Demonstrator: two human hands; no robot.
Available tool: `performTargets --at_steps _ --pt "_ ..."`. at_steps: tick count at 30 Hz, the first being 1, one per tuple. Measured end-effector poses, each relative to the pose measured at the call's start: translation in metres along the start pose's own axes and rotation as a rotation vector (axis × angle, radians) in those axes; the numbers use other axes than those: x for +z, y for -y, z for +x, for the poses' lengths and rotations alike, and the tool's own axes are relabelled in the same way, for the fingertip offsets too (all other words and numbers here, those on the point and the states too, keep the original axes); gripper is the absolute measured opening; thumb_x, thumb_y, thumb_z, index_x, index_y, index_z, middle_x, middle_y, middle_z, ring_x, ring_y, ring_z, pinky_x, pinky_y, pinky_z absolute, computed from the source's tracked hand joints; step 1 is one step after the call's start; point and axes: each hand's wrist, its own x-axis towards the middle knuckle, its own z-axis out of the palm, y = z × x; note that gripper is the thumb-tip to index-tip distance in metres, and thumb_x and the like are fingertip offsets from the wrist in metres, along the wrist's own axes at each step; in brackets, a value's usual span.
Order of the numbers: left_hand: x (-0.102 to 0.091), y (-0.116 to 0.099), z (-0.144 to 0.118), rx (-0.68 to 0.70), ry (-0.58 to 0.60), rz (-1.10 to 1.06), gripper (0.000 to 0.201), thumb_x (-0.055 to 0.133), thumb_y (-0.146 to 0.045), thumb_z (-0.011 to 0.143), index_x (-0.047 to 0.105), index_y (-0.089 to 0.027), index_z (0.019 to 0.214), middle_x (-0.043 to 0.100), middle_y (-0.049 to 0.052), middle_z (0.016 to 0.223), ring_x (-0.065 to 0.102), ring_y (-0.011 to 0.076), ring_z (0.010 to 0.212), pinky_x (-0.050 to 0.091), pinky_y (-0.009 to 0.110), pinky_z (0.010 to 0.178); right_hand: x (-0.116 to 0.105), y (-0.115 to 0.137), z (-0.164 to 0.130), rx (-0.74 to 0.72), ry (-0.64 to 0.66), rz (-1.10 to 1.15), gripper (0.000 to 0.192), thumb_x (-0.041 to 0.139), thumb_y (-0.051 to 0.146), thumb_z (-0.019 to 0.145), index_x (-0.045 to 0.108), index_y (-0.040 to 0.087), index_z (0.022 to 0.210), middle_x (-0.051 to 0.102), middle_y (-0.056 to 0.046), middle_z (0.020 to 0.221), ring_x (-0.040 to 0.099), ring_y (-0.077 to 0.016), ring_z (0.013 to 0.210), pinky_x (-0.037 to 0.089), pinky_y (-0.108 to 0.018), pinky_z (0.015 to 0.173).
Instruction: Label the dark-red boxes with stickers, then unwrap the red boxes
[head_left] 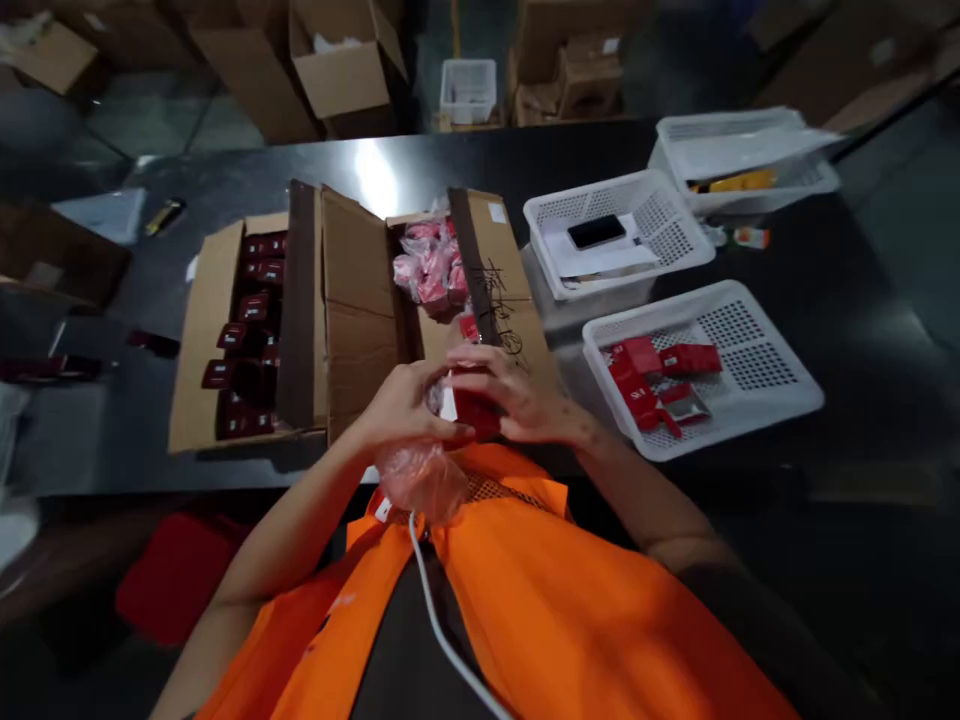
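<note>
Counter (840, 290): dark, glossy surface. Directly on it, just beyond the hands (465, 400): open cardboard box (360, 300). Right of the hands: white basket of red packets (780, 385); farther off, white basket with phone (675, 215); farthest right, a third white basket (817, 175), small bottle (750, 237) beside it. Far left: small dark object (163, 216).

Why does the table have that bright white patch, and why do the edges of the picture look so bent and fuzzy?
Head view: the patch is overhead light glaring off the glossy dark table. The wide lens bows straight lines, so the baskets splay outward. The hands are slightly motion-blurred, and the far boxes are dim and soft.
</note>
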Motion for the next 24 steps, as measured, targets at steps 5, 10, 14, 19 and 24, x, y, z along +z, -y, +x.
performTargets --at_steps 5,10,14,19,24 --pt "0.005 0.015 -0.018 0.232 -0.08 0.296 0.065 0.084 -0.04 0.057 0.072 -0.017 0.117 0.075 0.009 0.095 0.067 0.0273 0.085 0.052 0.037 0.076 0.012 0.006 -0.015 0.376 -0.301 0.266 0.069 0.057 0.006 0.07 0.058 0.025 0.136 0.054 -0.01 0.143 0.059 -0.0264 0.126 0.054 -0.044 0.102" --pt "0.005 0.019 -0.02 0.32 -0.013 0.448 0.07 0.084 -0.044 0.06 0.069 -0.02 0.123 0.076 0.011 0.1 0.066 0.0328 0.098 0.052 0.041 0.079 0.02 0.02 0.002 0.566 -0.316 0.284 0.046 0.069 0.023 0.07 0.068 0.021 0.117 0.061 -0.01 0.123 0.065 -0.0214 0.099 0.059 -0.032 0.075" --pt "0.011 0.011 -0.025 0.298 0.089 0.53 0.07 0.083 -0.027 0.061 0.065 -0.017 0.128 0.076 0.015 0.108 0.065 0.0348 0.1 0.054 0.044 0.08 0.028 0.02 0.007 0.565 -0.258 0.121 0.047 0.075 0.023 0.062 0.066 0.019 0.108 0.065 -0.007 0.11 0.063 -0.021 0.093 0.056 -0.037 0.085" --pt "0.036 0.013 -0.039 0.215 0.274 0.611 0.064 0.073 -0.028 0.069 0.062 -0.012 0.13 0.074 0.018 0.112 0.063 0.036 0.11 0.053 0.047 0.089 0.049 0.013 -0.01 0.644 -0.173 0.042 0.045 0.067 0.02 0.064 0.061 0.019 0.109 0.068 -0.01 0.108 0.066 -0.0247 0.096 0.054 -0.04 0.087" --pt "0.063 0.016 -0.049 0.105 0.37 0.57 0.067 0.074 -0.033 0.063 0.063 -0.019 0.128 0.072 0.016 0.12 0.062 0.0356 0.115 0.052 0.044 0.094 0.061 0.014 -0.033 0.638 -0.081 0.106 0.052 0.057 0.013 0.063 0.058 0.027 0.113 0.072 -0.009 0.106 0.07 -0.0268 0.097 0.055 -0.039 0.088"
